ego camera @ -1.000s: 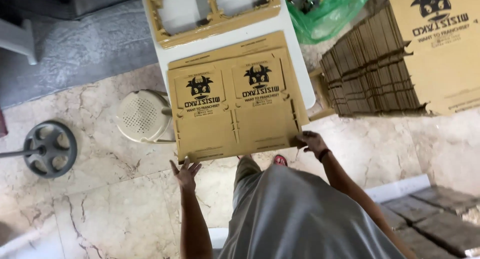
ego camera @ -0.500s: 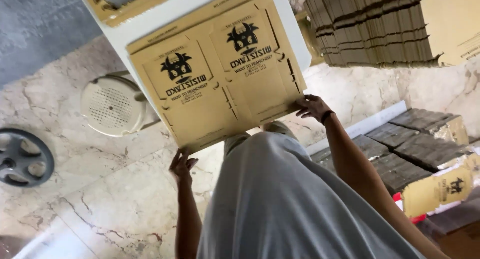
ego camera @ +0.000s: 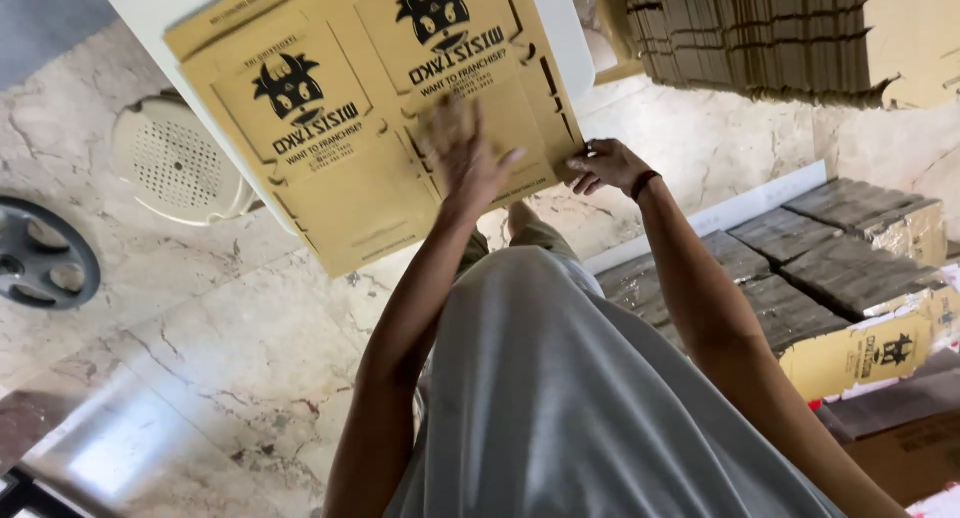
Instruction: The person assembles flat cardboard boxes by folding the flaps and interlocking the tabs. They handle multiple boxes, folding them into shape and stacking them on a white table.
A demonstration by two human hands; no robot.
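Cardboard sheet (ego camera: 330, 148) top cropped, left hand (ego camera: 462, 158) blurred, right hand (ego camera: 605, 166) gripping edge

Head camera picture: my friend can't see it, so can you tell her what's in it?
A person's left hand lies flat on an unfolded yellow cardboard box blank on a white table, while the right hand grips its edge. More flat cardboard is stacked nearby, over a marble floor.
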